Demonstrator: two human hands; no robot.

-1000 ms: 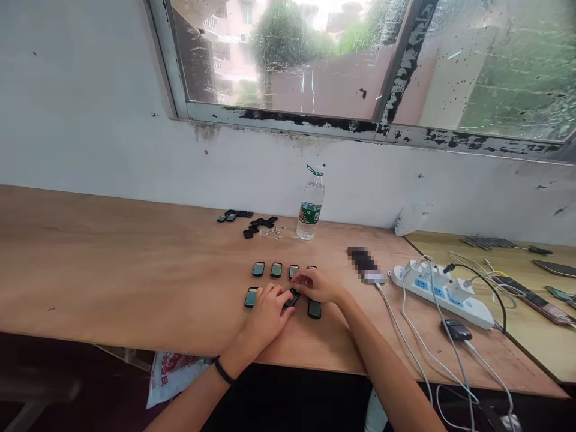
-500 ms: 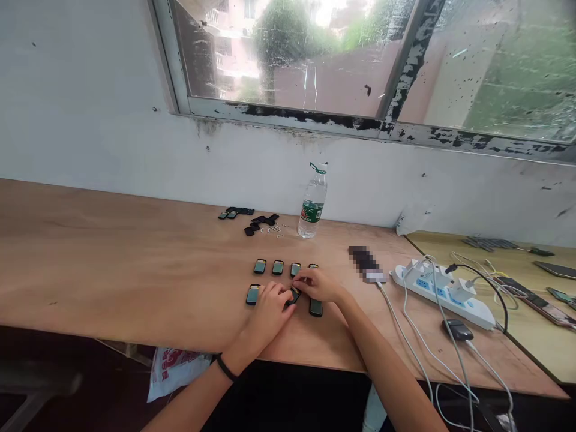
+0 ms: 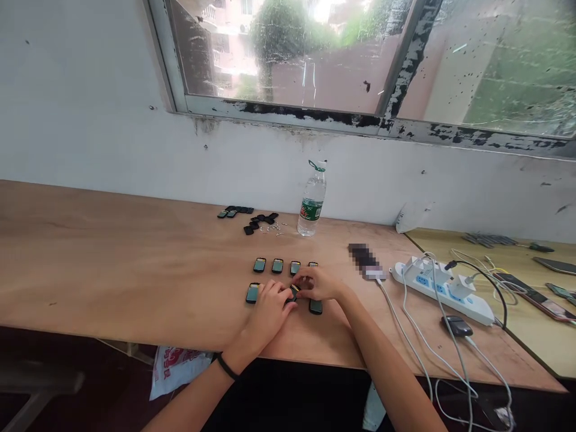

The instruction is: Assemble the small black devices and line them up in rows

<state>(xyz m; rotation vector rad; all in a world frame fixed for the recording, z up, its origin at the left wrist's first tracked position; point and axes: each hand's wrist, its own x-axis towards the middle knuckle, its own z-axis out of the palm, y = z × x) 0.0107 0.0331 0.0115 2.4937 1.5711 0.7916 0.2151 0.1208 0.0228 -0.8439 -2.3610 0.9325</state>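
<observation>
Both hands meet over a small black device on the wooden table. My left hand curls round it from the left, and my right hand pinches it from the right. Around them lie several like devices with greenish screens: a row just beyond the hands, one left of my left hand, one below my right hand.
A water bottle stands near the wall, with a heap of small black parts to its left. A white power strip with cables, a phone and a black mouse lie to the right.
The hands have closed in a little tighter on the small device between them; otherwise only the camera has shifted slightly.
</observation>
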